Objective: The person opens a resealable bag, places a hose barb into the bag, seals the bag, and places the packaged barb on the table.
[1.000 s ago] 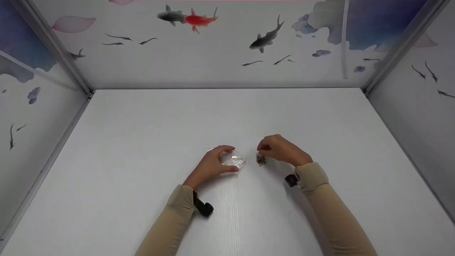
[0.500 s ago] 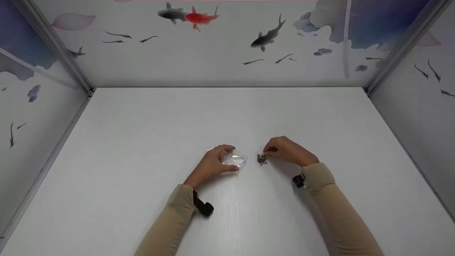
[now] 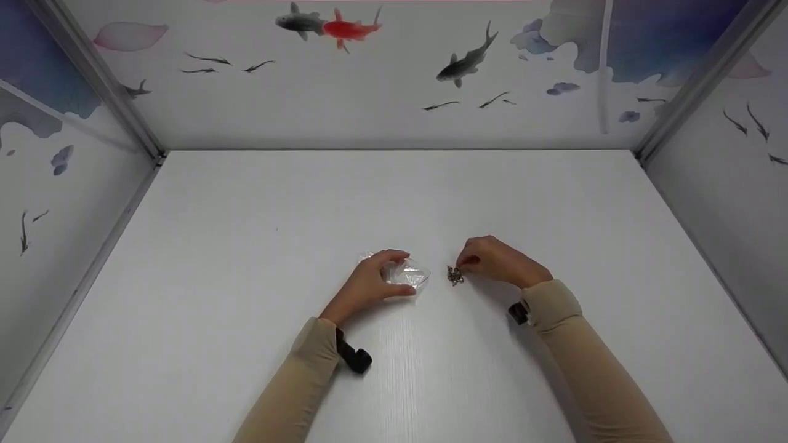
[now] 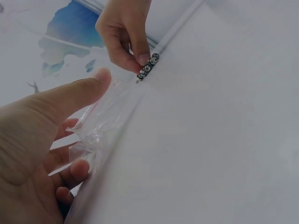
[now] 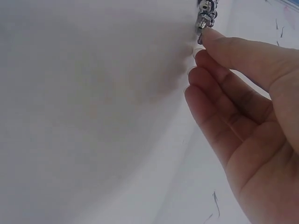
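Observation:
Slightly left of centre in the head view, my left hand [image 3: 364,284] holds a clear plastic bag [image 3: 411,272] between its spread thumb and bent fingers. In the left wrist view the bag [image 4: 108,112] looks thin and crinkled, with a pinkish line near its edge. To its right lies a small cluster of shiny metal pieces [image 3: 454,276], round and bead-like; their exact kind is unclear. My right hand [image 3: 497,261] is at the cluster's right side, thumb and forefinger pinching at its edge. In the right wrist view the thumb tip touches the metal pieces [image 5: 204,18].
The white tabletop [image 3: 246,203] spreads around both hands. Printed walls with fish and petals enclose it: a back wall [image 3: 369,104], a left wall [image 3: 80,203] and a right wall [image 3: 714,160]. A black wrist camera [image 3: 357,360] juts from the left sleeve.
My right hand has shifted a little to the right from above the metal cluster to its right edge, uncovering more of it. The left hand and bag have stayed in place.

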The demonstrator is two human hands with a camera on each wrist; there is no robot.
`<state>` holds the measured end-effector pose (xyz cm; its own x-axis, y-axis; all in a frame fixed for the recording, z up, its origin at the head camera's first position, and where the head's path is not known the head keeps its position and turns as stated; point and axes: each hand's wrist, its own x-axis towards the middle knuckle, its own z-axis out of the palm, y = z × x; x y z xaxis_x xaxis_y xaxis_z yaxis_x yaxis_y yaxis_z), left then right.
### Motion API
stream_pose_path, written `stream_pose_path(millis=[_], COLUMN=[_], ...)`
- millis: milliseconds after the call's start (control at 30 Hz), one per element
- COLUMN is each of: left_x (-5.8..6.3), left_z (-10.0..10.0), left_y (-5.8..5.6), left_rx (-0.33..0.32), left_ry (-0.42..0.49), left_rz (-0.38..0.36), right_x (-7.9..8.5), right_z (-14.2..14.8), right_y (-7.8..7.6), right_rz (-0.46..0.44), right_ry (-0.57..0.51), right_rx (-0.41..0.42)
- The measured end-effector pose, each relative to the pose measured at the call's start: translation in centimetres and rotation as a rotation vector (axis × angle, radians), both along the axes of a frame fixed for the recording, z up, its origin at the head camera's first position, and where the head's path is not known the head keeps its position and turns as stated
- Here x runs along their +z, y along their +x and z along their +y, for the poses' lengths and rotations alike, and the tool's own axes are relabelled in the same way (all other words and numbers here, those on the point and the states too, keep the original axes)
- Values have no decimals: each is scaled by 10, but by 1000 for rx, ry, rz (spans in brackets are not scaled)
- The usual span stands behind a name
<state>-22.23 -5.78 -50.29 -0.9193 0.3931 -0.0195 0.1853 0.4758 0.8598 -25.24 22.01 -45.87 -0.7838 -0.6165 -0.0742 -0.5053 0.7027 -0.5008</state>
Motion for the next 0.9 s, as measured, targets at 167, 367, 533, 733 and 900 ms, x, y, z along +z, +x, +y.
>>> stream_pose_path(millis=[167, 367, 533, 733, 900], left_x=[1, 1, -1, -1, 0], left_z=[0, 0, 0, 0, 0], left_y=[0, 1, 1, 0, 0], left_rx=[1, 12, 17, 14, 14], left_ry=[-6, -17, -29, -28, -29], left_rz=[-1, -13, -6, 6, 12], right_x=[0, -3, -4, -2, -1], right_z=[-1, -3, -4, -4, -4], right_y=[0, 0, 0, 2, 3], right_rz=[19, 52, 74, 71, 74], right_ry=[23, 56, 94, 126, 123], right_rx=[5, 18, 26, 31, 42])
